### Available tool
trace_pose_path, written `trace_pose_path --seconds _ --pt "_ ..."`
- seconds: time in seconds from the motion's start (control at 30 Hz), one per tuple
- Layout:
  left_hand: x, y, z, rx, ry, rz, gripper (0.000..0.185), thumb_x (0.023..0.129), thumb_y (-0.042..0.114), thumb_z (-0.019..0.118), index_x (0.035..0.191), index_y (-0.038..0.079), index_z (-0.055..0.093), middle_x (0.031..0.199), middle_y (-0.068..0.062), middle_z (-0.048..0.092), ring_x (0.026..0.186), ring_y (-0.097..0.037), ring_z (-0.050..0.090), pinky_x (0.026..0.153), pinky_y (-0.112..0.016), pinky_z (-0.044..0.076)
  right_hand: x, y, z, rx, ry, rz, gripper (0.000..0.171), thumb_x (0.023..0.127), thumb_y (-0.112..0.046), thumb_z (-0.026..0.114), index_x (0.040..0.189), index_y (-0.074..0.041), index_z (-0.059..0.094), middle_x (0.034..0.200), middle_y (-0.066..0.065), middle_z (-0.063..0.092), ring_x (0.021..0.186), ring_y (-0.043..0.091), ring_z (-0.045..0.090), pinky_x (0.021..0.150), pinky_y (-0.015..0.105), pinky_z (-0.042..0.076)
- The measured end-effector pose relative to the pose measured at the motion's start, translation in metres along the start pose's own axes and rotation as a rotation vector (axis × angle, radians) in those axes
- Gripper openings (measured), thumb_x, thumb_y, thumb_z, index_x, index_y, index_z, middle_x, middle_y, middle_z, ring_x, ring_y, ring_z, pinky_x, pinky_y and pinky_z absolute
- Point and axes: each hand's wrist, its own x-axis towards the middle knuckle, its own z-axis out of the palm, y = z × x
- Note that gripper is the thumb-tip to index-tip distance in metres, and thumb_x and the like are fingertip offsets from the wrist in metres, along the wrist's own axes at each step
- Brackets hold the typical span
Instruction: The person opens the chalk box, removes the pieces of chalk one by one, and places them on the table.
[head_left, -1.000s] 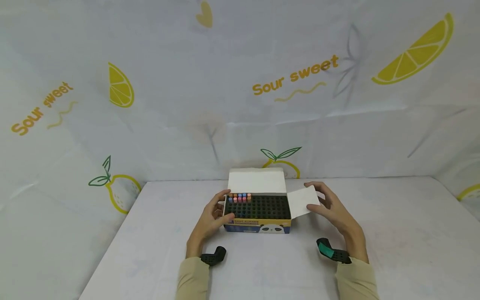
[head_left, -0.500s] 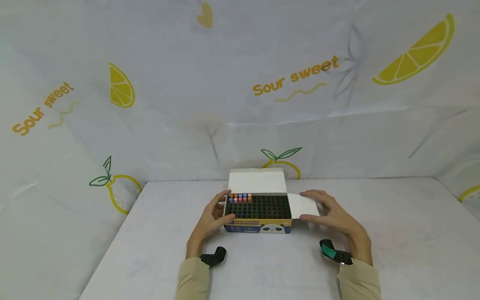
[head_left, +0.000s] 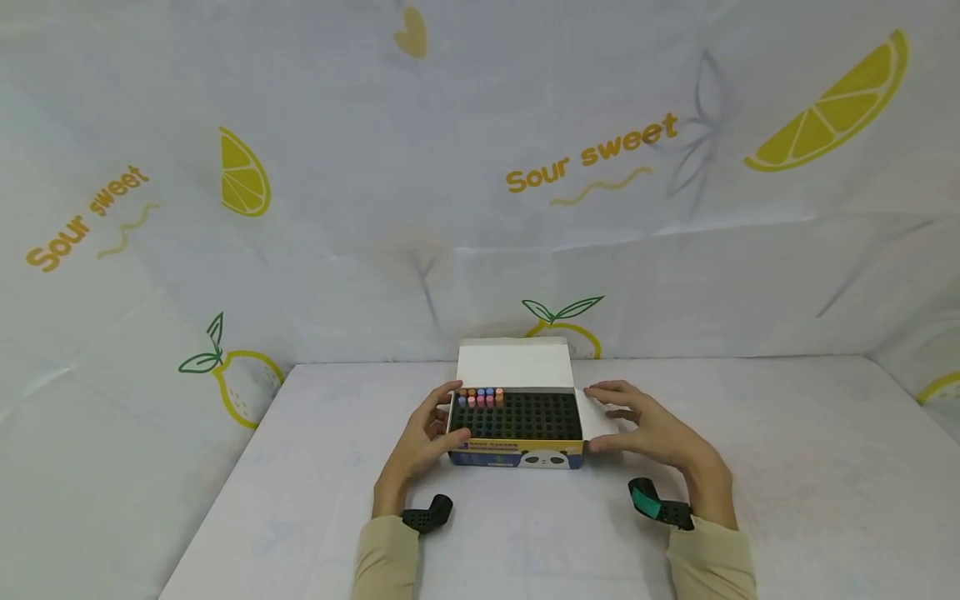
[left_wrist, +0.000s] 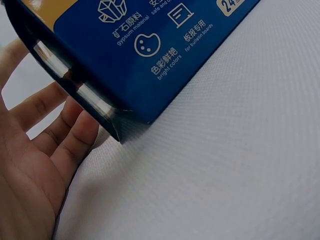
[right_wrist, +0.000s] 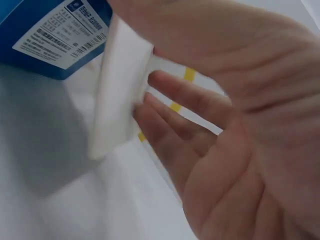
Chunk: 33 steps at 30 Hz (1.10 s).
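A blue and yellow chalk box with a panda print stands on the white table, lid up. Inside, a dark holder with rows of holes bears several coloured chalk sticks at its back left. My left hand grips the box's left end, thumb at the front, fingers behind. At the other end my right hand has its thumb and fingers apart around the white side flap. In the right wrist view the flap stands beside my nearly straight fingertips; the thumb tip is hidden.
The raised white lid leans back toward the lemon-printed cloth behind the table. Wrist-worn black devices stick out inward, the left device and the right device, both in front of the box.
My right hand has moved left along the side flap, from its outer edge to close beside the box. The left hand and the box have stayed in place.
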Motion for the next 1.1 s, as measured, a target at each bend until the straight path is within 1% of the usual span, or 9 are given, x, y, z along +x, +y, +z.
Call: trace_pose_path --seconds 0.07,0.13,0.2,0.3,0.53,0.7,0.83,1.03,1.1 --pt "-0.001 0.0 0.0 0.003 0.001 -0.006 0.072 0.091 0.024 0.077 0.154 0.016 0.044 0.129 -0.024 0.054 0.09 -0.012 0.059 0.078 -0.026 0.053 0.003 0.004 0.003 0.082 -0.023 -0.04 0.081 0.083 -0.022 0.086 0.151 -0.003 0.047 0.156 0.024 0.038 0.14 0.051 0.044 0.111 0.06 0.042" --pt "-0.001 -0.001 0.0 0.008 0.002 -0.013 0.072 0.09 0.023 0.077 0.154 0.017 0.044 0.129 -0.023 0.054 0.089 -0.012 0.059 0.078 -0.026 0.053 0.005 0.008 0.007 0.14 -0.044 -0.079 0.083 0.086 -0.018 0.083 0.155 -0.003 0.041 0.157 0.026 0.036 0.142 0.052 0.041 0.112 0.055 0.042" --pt "-0.001 -0.002 0.0 0.012 0.005 -0.019 0.072 0.09 0.023 0.077 0.154 0.018 0.044 0.129 -0.023 0.054 0.089 -0.013 0.058 0.078 -0.026 0.053 0.008 0.01 0.011 0.179 -0.057 -0.08 0.087 0.088 -0.017 0.081 0.16 -0.007 0.033 0.158 0.026 0.036 0.143 0.052 0.039 0.112 0.055 0.042" --pt "-0.001 -0.002 0.001 0.014 0.009 -0.024 0.073 0.09 0.022 0.077 0.154 0.018 0.044 0.129 -0.021 0.053 0.088 -0.013 0.057 0.077 -0.026 0.052 0.01 0.011 0.015 0.196 -0.06 -0.066 0.09 0.091 -0.019 0.078 0.163 -0.011 0.025 0.158 0.026 0.037 0.143 0.052 0.04 0.112 0.058 0.041" --pt "0.0 -0.001 0.0 0.019 0.011 -0.028 0.073 0.09 0.026 0.077 0.155 0.02 0.043 0.128 -0.021 0.054 0.088 -0.015 0.057 0.078 -0.027 0.052 0.012 0.008 0.018 0.18 -0.049 -0.027 0.087 0.092 -0.023 0.077 0.163 -0.013 0.027 0.159 0.025 0.037 0.143 0.052 0.039 0.113 0.064 0.038" --pt "-0.001 0.001 0.0 0.027 0.01 -0.023 0.073 0.09 0.029 0.077 0.155 0.019 0.043 0.129 -0.023 0.054 0.088 -0.017 0.057 0.078 -0.027 0.052 0.011 0.004 0.018 0.159 -0.058 0.01 0.088 0.093 -0.026 0.076 0.164 -0.017 0.024 0.165 0.025 0.026 0.145 0.056 0.034 0.113 0.069 0.034" --pt "0.0 0.001 0.0 0.033 0.014 -0.027 0.073 0.09 0.027 0.077 0.155 0.019 0.043 0.13 -0.023 0.054 0.089 -0.018 0.056 0.079 -0.027 0.052 0.011 0.001 0.016 0.136 -0.053 0.025 0.085 0.094 -0.03 0.074 0.164 -0.019 0.026 0.167 0.022 0.021 0.146 0.056 0.032 0.114 0.067 0.035" --pt "0.0 0.002 -0.001 0.028 0.017 -0.049 0.073 0.089 0.028 0.077 0.154 0.021 0.044 0.13 -0.022 0.053 0.089 -0.019 0.056 0.08 -0.028 0.051 0.009 -0.001 0.014 0.117 -0.063 0.019 0.083 0.096 -0.03 0.072 0.164 -0.017 0.026 0.164 0.024 0.022 0.147 0.058 0.028 0.116 0.065 0.033" --pt "0.0 0.002 -0.001 0.027 0.014 -0.055 0.074 0.089 0.027 0.077 0.154 0.021 0.044 0.13 -0.022 0.053 0.089 -0.019 0.056 0.08 -0.028 0.052 0.008 -0.001 0.013 0.12 -0.055 0.006 0.081 0.096 -0.028 0.072 0.163 -0.015 0.028 0.163 0.024 0.023 0.149 0.057 0.027 0.117 0.063 0.031"
